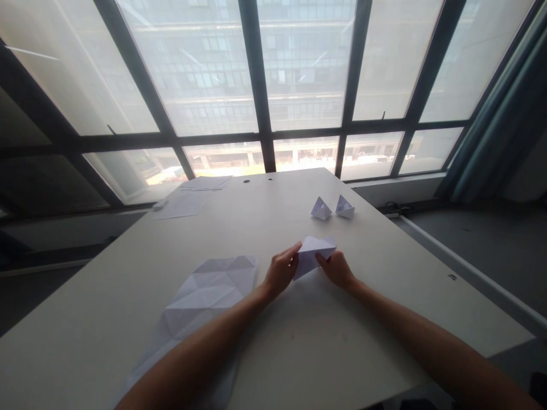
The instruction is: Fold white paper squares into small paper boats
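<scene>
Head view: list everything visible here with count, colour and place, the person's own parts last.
folded white paper piece: 1, white, table centre, held between both hands
small folded white paper pyramids: 2, white, side by side beyond the hands, right of centre
creased white paper sheet: 1, white, flat on the table, left of the hands
flat white paper sheets: a few, white, far left corner of the table
white table: 1, white, fills the lower view
dark-framed window: 1, dark bars, behind the table
teal curtain: 1, teal, right edge
left hand: 1, gripping the paper piece's left side
right hand: 1, gripping its right side
</scene>
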A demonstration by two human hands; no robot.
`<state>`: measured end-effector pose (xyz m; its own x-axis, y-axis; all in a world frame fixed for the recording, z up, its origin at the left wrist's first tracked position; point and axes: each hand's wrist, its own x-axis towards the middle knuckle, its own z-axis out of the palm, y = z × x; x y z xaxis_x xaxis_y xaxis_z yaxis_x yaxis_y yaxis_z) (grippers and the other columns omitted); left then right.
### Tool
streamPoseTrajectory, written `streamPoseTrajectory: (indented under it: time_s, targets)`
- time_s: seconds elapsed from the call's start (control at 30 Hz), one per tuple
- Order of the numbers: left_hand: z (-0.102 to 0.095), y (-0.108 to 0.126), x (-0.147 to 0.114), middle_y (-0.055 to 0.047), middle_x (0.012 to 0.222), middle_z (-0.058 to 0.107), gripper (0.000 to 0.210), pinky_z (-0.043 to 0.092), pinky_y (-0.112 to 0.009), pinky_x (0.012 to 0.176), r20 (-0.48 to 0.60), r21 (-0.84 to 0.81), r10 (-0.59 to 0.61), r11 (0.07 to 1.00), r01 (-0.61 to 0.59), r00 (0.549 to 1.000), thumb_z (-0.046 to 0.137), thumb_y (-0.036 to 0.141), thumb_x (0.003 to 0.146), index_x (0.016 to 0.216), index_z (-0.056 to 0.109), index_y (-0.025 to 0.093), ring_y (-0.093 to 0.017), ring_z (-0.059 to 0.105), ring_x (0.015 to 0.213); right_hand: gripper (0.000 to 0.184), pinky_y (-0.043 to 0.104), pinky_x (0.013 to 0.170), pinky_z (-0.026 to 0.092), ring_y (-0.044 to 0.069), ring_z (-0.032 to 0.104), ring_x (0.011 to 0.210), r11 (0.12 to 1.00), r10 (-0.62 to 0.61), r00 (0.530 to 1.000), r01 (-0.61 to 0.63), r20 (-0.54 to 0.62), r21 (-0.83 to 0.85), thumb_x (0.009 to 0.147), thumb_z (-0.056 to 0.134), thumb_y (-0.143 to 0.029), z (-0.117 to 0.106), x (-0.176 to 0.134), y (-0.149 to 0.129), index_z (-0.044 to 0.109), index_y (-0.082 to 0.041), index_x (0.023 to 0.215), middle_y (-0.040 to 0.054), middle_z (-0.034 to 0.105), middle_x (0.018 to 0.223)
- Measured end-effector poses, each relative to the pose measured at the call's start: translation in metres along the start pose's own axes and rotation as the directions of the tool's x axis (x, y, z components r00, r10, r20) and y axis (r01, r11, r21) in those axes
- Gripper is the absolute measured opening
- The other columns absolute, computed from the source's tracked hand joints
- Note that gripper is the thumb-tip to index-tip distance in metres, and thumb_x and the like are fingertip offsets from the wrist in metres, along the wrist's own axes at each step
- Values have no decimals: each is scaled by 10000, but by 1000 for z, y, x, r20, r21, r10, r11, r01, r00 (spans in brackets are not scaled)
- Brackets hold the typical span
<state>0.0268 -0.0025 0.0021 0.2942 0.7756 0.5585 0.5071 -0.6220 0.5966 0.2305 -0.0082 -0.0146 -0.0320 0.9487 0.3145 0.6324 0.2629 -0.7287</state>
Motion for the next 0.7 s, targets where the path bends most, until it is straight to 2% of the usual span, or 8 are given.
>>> streamPoseTrajectory:
  time_s: [0.07,0.17,0.3,0.37,0.43,0.53,0.63,0.7]
  targets:
    - [2,1,0,-66,1302,616,416,573,-354,886,17,8,-9,1000,8,1000,446,209,927,1324,572,199,-215,659,1088,463,267,559,458,207,647,583,990,-56,998,57,8,-126,926,430,-444,1,-3,-3,666,-155,651,104,694,623]
    - [2,4,0,-85,1289,623,460,543,-341,925,42,88,-28,996,24,999,479,182,903,1359,540,188,-228,648,1107,482,268,609,447,208,665,626,944,-122,993,117,3,-309,945,398,-420,2,-8,-9,673,-159,647,121,710,664]
    - [0,7,0,-65,1193,684,453,544,-315,886,70,146,-67,988,56,995,477,147,893,1329,573,220,-223,679,1040,498,283,635,450,231,685,659,908,-99,995,94,10,-408,953,374,-387,3,-10,-12,703,-150,665,156,716,686]
    - [-1,7,-1,-68,1178,691,453,544,-309,873,50,145,-68,988,60,996,480,146,891,1327,576,218,-221,686,1023,471,292,643,465,243,692,678,918,-78,997,74,4,-390,946,374,-359,1,-10,-12,731,-136,734,165,728,722]
    - [-2,7,-2,-88,1175,692,438,541,-302,860,7,123,-54,991,53,999,484,162,898,1325,580,195,-223,688,1012,416,294,672,486,248,701,743,941,-102,995,96,-2,-323,940,379,-337,-2,-9,-12,744,-137,931,156,748,838]
    - [-3,7,-2,-104,1136,708,412,543,-287,814,-57,65,-45,997,48,997,495,172,902,1300,601,169,-211,702,940,417,296,736,508,252,696,898,967,-164,986,161,0,-197,945,379,-325,-7,-9,-11,636,-186,1242,125,737,1039]
    - [-4,9,-1,-83,1013,747,398,548,-285,755,-89,-31,-106,994,104,990,519,179,887,1270,626,160,-183,698,796,443,314,804,513,260,666,1024,975,-198,980,194,-25,-107,947,375,-296,-10,-9,-10,565,-193,1333,118,689,1179]
    - [-3,8,1,-79,1006,748,389,551,-302,759,-89,-159,-170,975,155,981,526,204,880,1247,643,150,-193,687,817,442,331,870,502,258,631,1097,972,-231,971,227,-69,-58,949,358,-273,-11,-9,-8,564,-190,1332,111,650,1251]
